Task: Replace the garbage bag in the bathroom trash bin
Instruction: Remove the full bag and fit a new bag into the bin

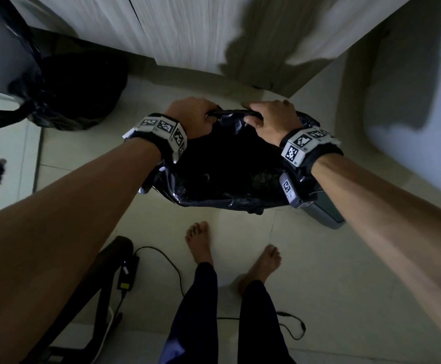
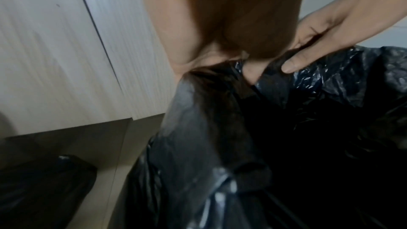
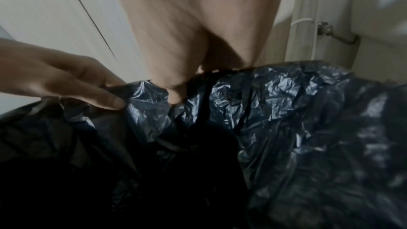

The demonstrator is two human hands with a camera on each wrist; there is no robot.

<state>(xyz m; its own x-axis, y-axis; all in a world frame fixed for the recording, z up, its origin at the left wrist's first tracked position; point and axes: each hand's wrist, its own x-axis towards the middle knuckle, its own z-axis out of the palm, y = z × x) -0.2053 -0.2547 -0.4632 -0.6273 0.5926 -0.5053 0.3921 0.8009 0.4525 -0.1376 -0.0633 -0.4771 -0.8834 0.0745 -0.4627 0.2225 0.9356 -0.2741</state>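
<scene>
At nine o'clock in the head view a knotted, full black plastic bag (image 1: 67,101) lay on the pale tiled floor (image 1: 240,258) against the light wood-grain cabinet (image 1: 188,30), well apart from the action. At centre, the fresh crinkled black plastic garbage bag (image 1: 227,166) was draped open over the grey bathroom trash bin (image 1: 327,214), of which only a corner showed at four o'clock.

The far hem of the bag, at twelve o'clock of the bin, was pinched by the left hand (image 1: 195,116), fingers curled round the film and thumb laid on top. Just beside it, the same hem was gripped by the right hand (image 1: 269,119), thumb and fingers (image 3: 174,93) closed on a fold of plastic. The two hands were near each other but apart.

The step was judged to be the seating of the liner on the rim. It would be done well if the hem were stretched outward evenly, folded down over the edge, and the hands then walked round towards three and nine o'clock. Thin film tears easily, so a gentle pull would be wise. At two o'clock a white ceramic toilet (image 1: 411,114) stood close, which left little elbow room on that side.
</scene>
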